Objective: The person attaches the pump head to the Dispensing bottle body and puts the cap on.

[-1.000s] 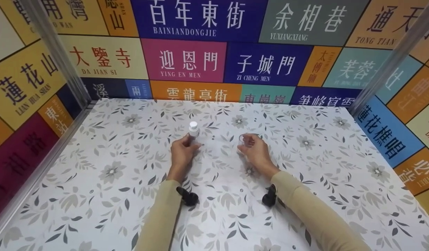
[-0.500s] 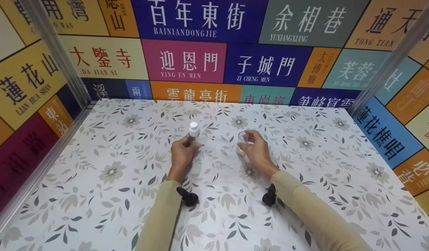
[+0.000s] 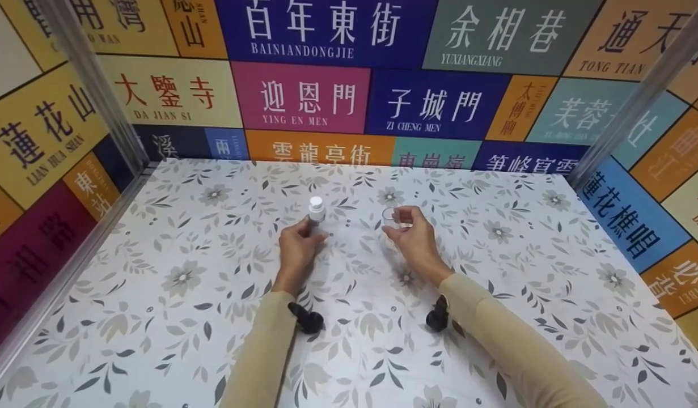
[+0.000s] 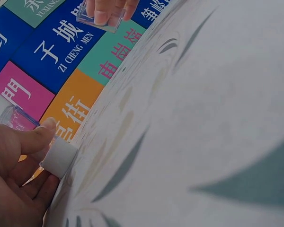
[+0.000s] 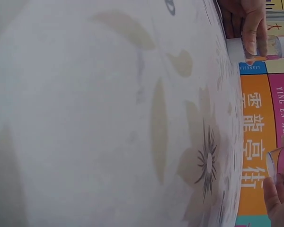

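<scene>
In the head view, my left hand [image 3: 296, 249] grips a small upright bottle [image 3: 316, 208] with a white cap. Its clear body [image 4: 20, 118] and a white bottom part [image 4: 59, 157] show in the left wrist view, with the thumb across the middle and the bottom at the tabletop. To the right, my right hand [image 3: 415, 238] pinches a small clear cup-like piece [image 3: 389, 215] between thumb and fingers. This clear piece [image 4: 103, 21] appears above the table in the left wrist view. The bottle and the clear piece are apart.
The table [image 3: 349, 351] has a white cloth with grey leaves and flowers. Colourful sign-covered panels [image 3: 300, 96] enclose its back and sides, with metal posts [image 3: 108, 96] at the corners. Black wrist cameras [image 3: 309, 320] sit by both sleeves.
My right hand has moved slightly up and to the left in the head view, carrying the clear piece. My left hand and the bottle have stayed in place.
</scene>
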Available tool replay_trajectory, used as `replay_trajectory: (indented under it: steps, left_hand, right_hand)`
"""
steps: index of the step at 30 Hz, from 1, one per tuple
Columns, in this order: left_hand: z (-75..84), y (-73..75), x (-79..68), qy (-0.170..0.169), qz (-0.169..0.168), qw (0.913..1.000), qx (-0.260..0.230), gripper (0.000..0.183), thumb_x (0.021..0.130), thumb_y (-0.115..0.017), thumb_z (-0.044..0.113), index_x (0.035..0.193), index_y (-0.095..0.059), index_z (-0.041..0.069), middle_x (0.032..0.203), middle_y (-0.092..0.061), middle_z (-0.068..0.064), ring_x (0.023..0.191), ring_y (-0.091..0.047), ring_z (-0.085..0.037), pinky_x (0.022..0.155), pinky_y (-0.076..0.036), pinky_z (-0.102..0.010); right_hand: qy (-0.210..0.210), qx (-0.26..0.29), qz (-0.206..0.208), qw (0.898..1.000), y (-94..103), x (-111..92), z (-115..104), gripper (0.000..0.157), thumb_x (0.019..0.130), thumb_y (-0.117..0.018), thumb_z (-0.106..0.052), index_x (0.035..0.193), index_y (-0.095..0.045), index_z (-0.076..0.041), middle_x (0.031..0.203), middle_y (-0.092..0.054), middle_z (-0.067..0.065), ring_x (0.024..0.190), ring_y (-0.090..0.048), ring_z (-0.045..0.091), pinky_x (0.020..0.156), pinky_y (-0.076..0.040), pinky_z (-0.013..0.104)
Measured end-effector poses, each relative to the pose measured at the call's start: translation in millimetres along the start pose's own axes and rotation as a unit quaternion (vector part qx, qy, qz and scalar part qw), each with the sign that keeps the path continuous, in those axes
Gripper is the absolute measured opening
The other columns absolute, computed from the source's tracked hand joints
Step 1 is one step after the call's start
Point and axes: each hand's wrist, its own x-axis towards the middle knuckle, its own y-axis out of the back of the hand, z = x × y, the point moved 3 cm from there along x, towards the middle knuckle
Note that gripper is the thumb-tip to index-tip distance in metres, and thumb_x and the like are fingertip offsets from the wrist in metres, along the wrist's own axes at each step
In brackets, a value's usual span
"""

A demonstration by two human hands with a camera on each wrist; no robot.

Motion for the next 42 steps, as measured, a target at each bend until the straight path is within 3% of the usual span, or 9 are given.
replay_trajectory:
  steps: [6,14,20,33,37,42]
  left_hand:
    - [1.0,0.0,-0.1,0.002,0.002,0.9999,0.011,0.061,0.081,-0.077,-0.001,0.138,-0.057,0.005,0.142,-0.059,-0.016,0.134,-0.056,-0.029,0.11,-0.047,-0.035]
    - [1.0,-0.7,0.9,-0.007,0.005,1.0,-0.004,0.058,0.079,-0.077,-0.004,0.134,-0.059,0.004,0.136,-0.063,-0.018,0.128,-0.06,-0.03,0.104,-0.052,-0.035]
    - [1.5,-0.8,2.2,0.002,-0.001,1.0,0.005,0.057,0.081,-0.076,-0.001,0.135,-0.06,0.007,0.141,-0.06,-0.015,0.134,-0.056,-0.028,0.111,-0.047,-0.036]
    - [0.7,-0.5,-0.2,0.01,0.002,0.9993,-0.037,0.06,0.079,-0.076,-0.005,0.136,-0.057,0.002,0.141,-0.059,-0.017,0.134,-0.055,-0.029,0.108,-0.049,-0.033]
    - [0.9,0.0,-0.2,0.001,0.004,0.9995,-0.031,0.058,0.079,-0.077,-0.005,0.134,-0.059,0.001,0.14,-0.06,-0.018,0.133,-0.057,-0.029,0.109,-0.048,-0.034]
    - [1.8,1.0,0.2,-0.007,0.001,0.9999,0.01,0.059,0.081,-0.077,-0.001,0.137,-0.056,0.001,0.143,-0.056,-0.019,0.137,-0.052,-0.031,0.113,-0.044,-0.036]
  right_hand:
    - [0.017,0.002,0.001,1.0,-0.6,1,-6,0.044,0.088,-0.076,-0.018,0.125,-0.054,-0.012,0.125,-0.061,0.006,0.112,-0.061,0.023,0.096,-0.054,0.037]
    - [0.073,0.0,0.002,0.997,-0.8,2,-15,0.047,0.086,-0.079,-0.017,0.126,-0.055,-0.008,0.123,-0.062,0.011,0.118,-0.061,0.029,0.102,-0.052,0.037]
    - [0.088,-0.008,0.0,0.996,-2.6,3,-21,0.046,0.087,-0.079,-0.02,0.126,-0.056,-0.012,0.122,-0.062,0.008,0.118,-0.061,0.026,0.103,-0.051,0.034]
    - [0.16,-0.017,0.008,0.987,-18.4,5,-39,0.046,0.085,-0.079,-0.013,0.125,-0.059,-0.002,0.121,-0.064,0.017,0.112,-0.063,0.025,0.098,-0.054,0.037]
    - [0.163,-0.014,0.011,0.986,-21.0,5,-41,0.047,0.085,-0.079,-0.011,0.125,-0.056,-0.002,0.12,-0.065,0.018,0.112,-0.064,0.031,0.097,-0.054,0.038]
    - [0.173,-0.013,0.009,0.985,-20.7,6,-45,0.042,0.085,-0.079,-0.011,0.119,-0.055,-0.004,0.117,-0.065,0.016,0.113,-0.063,0.034,0.097,-0.054,0.039]
